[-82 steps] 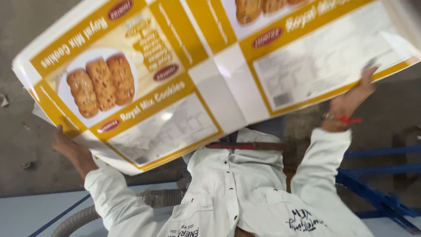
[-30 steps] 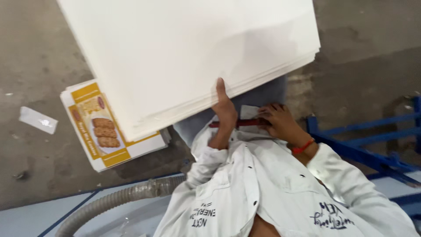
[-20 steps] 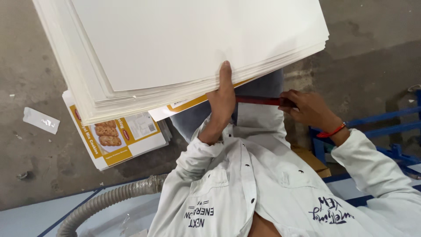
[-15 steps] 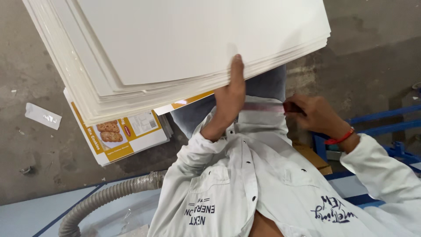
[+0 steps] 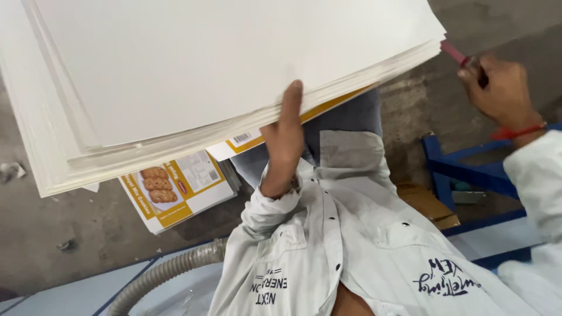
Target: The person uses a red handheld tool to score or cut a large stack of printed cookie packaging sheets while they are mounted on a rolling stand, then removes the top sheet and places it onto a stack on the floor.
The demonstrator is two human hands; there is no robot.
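Thick stack of large flat card sheets (image 5: 222, 70): plain cream-white.
Printed carton blanks on the floor (image 5: 175, 190): yellow and white, brown biscuit picture.
Wrist band (image 5: 518, 132): red.
Metal frame (image 5: 468, 169): blue.
Shirt (image 5: 351, 246): white, dark lettering.
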